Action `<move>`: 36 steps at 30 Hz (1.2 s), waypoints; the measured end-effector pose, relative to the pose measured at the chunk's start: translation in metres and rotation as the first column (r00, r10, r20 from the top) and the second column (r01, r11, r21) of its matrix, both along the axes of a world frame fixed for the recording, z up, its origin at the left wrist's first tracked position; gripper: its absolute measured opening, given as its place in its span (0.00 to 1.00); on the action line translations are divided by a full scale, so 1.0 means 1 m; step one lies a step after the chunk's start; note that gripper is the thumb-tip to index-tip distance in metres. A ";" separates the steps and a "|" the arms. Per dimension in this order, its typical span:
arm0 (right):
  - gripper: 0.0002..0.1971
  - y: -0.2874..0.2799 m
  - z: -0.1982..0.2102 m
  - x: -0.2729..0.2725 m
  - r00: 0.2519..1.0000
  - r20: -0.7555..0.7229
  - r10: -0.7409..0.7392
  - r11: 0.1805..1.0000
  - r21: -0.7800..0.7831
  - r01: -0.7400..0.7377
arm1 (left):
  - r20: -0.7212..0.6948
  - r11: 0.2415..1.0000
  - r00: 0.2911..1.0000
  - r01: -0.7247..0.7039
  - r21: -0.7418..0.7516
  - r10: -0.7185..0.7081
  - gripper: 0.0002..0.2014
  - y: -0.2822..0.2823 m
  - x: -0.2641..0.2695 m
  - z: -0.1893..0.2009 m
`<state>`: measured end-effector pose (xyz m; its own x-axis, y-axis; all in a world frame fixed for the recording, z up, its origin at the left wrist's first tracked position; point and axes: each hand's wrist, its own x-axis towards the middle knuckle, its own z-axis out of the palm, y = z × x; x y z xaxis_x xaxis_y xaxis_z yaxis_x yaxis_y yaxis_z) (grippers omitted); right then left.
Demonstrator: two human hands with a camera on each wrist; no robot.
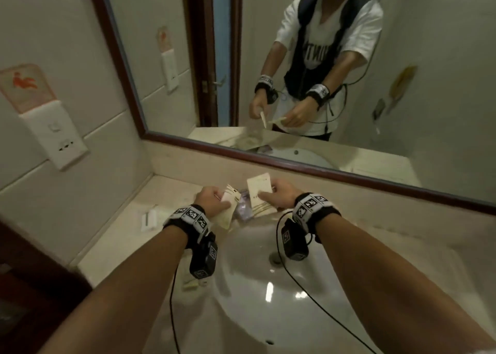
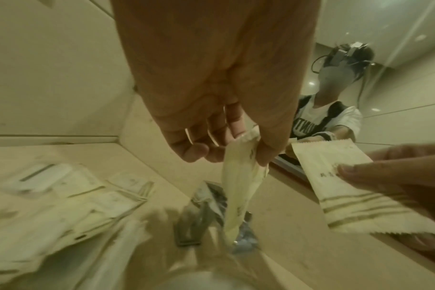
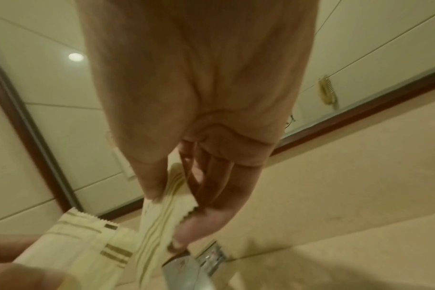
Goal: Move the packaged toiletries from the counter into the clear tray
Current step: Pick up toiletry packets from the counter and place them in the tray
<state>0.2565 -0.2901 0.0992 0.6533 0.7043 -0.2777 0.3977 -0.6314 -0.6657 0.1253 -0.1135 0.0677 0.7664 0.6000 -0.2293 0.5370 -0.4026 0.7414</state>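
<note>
My left hand (image 1: 217, 200) pinches a cream packet (image 1: 229, 210) by its top edge, and the packet hangs above the chrome faucet (image 1: 244, 206). In the left wrist view the thumb and fingers of the left hand (image 2: 243, 151) clamp that packet (image 2: 238, 186). My right hand (image 1: 268, 192) holds a second cream packet with gold stripes (image 1: 259, 192) just right of the faucet. The right wrist view shows the right hand (image 3: 171, 208) pinching this striped packet (image 3: 159, 219). Several more packets (image 2: 87, 202) lie blurred on the counter at the left. I cannot make out the clear tray's edges.
The white sink basin (image 1: 268, 278) lies under my forearms. A framed mirror (image 1: 268, 71) runs along the back of the beige counter (image 1: 112, 241). A white item (image 1: 147, 219) lies left of the sink and a small packet (image 1: 190, 284) at its front left. A wall socket (image 1: 59, 136) is on the left wall.
</note>
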 end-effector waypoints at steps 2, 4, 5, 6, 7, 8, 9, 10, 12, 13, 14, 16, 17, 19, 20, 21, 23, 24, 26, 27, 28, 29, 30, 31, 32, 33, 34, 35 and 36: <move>0.16 -0.037 0.003 0.008 0.999 -0.019 -0.046 0.998 0.034 0.047 | 0.019 0.999 0.999 0.033 0.004 -0.033 0.16 -0.028 0.013 0.008; 0.16 -0.073 0.004 0.012 0.996 -0.033 -0.086 0.994 0.058 0.088 | 0.029 0.998 0.997 0.066 0.021 -0.067 0.12 -0.055 0.026 0.014; 0.16 -0.091 0.003 0.014 0.993 -0.039 -0.112 0.991 0.065 0.114 | 0.027 0.996 0.996 0.087 0.034 -0.088 0.10 -0.069 0.031 0.016; 0.16 -0.109 0.003 0.015 0.989 -0.054 -0.141 0.987 0.072 0.144 | 0.025 0.993 0.993 0.111 0.043 -0.112 0.10 -0.083 0.038 0.019; 0.16 -0.126 0.001 0.016 0.982 -0.079 -0.171 0.981 0.083 0.177 | 0.023 0.989 0.990 0.138 0.049 -0.139 0.10 -0.096 0.045 0.019; 0.17 -0.144 0.000 0.016 0.975 -0.106 -0.194 0.975 0.092 0.204 | 0.024 0.985 0.986 0.167 0.052 -0.168 0.11 -0.110 0.051 0.019; 0.19 -0.163 -0.001 0.016 0.969 -0.119 -0.216 0.970 0.084 0.226 | 0.031 0.980 0.981 0.191 0.050 -0.193 0.11 -0.124 0.057 0.018; 0.20 -0.181 -0.004 0.016 0.965 -0.116 -0.235 0.967 0.074 0.244 | 0.039 0.976 0.976 0.213 0.046 -0.215 0.11 -0.139 0.062 0.018; 0.21 -0.218 -0.010 0.020 0.957 -0.096 -0.274 0.960 0.035 0.278 | 0.044 0.966 0.965 0.254 0.054 -0.257 0.12 -0.171 0.070 0.019; 0.19 -0.236 -0.013 0.023 0.947 -0.090 -0.308 0.950 0.020 0.311 | 0.046 0.959 0.959 0.276 0.054 -0.279 0.13 -0.186 0.074 0.019; 0.15 -0.254 -0.016 0.026 0.935 -0.089 -0.342 0.939 0.003 0.344 | 0.051 0.953 0.952 0.298 0.050 -0.301 0.14 -0.200 0.077 0.017; 0.09 -0.287 -0.021 0.031 0.916 -0.074 -0.394 0.919 -0.030 0.393 | 0.056 0.943 0.942 0.328 0.058 -0.332 0.16 -0.228 0.083 0.016; 0.09 -0.303 -0.022 0.031 0.905 -0.075 -0.419 0.908 -0.036 0.417 | 0.053 0.938 0.938 0.340 0.064 -0.343 0.17 -0.240 0.085 0.015; 0.07 -0.330 -0.021 0.028 0.879 -0.090 -0.468 0.884 -0.036 0.467 | 0.050 0.928 0.928 0.367 0.063 -0.370 0.19 -0.263 0.091 0.014; 0.07 -0.343 -0.023 0.027 0.864 -0.093 -0.494 0.869 -0.034 0.494 | 0.052 0.923 0.923 0.378 0.070 -0.382 0.19 -0.273 0.094 0.014; 0.05 -0.355 -0.025 0.027 0.851 -0.092 -0.516 0.856 -0.032 0.516 | 0.051 0.919 0.919 0.388 0.070 -0.391 0.19 -0.282 0.096 0.014; 0.12 -0.377 -0.033 0.027 0.832 -0.084 -0.548 0.836 -0.030 0.548 | 0.045 0.909 0.909 0.411 0.074 -0.415 0.19 -0.297 0.099 0.011; 0.17 -0.386 -0.039 0.027 0.821 -0.081 -0.565 0.825 -0.041 0.563 | 0.037 0.904 0.904 0.421 0.078 -0.425 0.19 -0.304 0.100 0.009; 0.22 -0.402 -0.051 0.026 0.791 -0.100 -0.604 0.797 -0.040 0.603 | 0.023 0.894 0.896 0.440 0.089 -0.444 0.18 -0.318 0.102 0.006; 0.20 -0.406 -0.056 0.023 0.768 -0.127 -0.627 0.776 -0.021 0.630 | 0.019 0.889 0.892 0.449 0.091 -0.452 0.17 -0.323 0.102 0.005; 0.17 -0.410 -0.060 0.019 0.742 -0.162 -0.650 0.752 -0.002 0.659 | 0.012 0.884 0.887 0.458 0.095 -0.461 0.16 -0.328 0.103 0.003; 0.15 -0.413 -0.067 0.019 0.717 -0.197 -0.668 0.731 0.009 0.683 | 0.005 0.880 0.884 0.464 0.099 -0.467 0.16 -0.332 0.104 0.002; 0.15 -0.417 -0.074 0.017 0.694 -0.229 -0.683 0.712 0.005 0.702 | -0.004 0.877 0.882 0.469 0.105 -0.471 0.15 -0.336 0.105 0.001; 0.16 -0.418 -0.081 0.017 0.666 -0.262 -0.699 0.689 0.006 0.725 | -0.013 0.873 0.878 0.476 0.106 -0.478 0.15 -0.340 0.107 0.000; 0.16 -0.420 -0.087 0.015 0.640 -0.288 -0.713 0.666 0.007 0.746 | -0.020 0.868 0.873 0.486 0.105 -0.487 0.14 -0.343 0.108 -0.003; 0.17 -0.421 -0.096 0.016 0.610 -0.313 -0.728 0.641 0.004 0.767 | -0.023 0.863 0.868 0.495 0.102 -0.495 0.14 -0.346 0.109 -0.004; 0.21 -0.421 -0.103 0.017 0.588 -0.332 -0.737 0.631 -0.026 0.776 | -0.027 0.857 0.863 0.504 0.103 -0.504 0.14 -0.349 0.109 -0.005; 0.26 -0.421 -0.109 0.017 0.566 -0.355 -0.744 0.622 -0.061 0.780 | -0.033 0.852 0.858 0.514 0.105 -0.513 0.14 -0.352 0.110 -0.006; 0.31 -0.422 -0.115 0.015 0.556 -0.362 -0.748 0.621 -0.086 0.779 | -0.041 0.846 0.852 0.523 0.101 -0.522 0.14 -0.355 0.111 -0.008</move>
<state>0.2718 -0.7118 -0.0157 0.8320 0.0135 -0.5547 -0.4630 -0.5341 -0.7074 0.2362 -0.4681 0.0600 0.9710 0.1323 -0.1990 0.2337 -0.7005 0.6743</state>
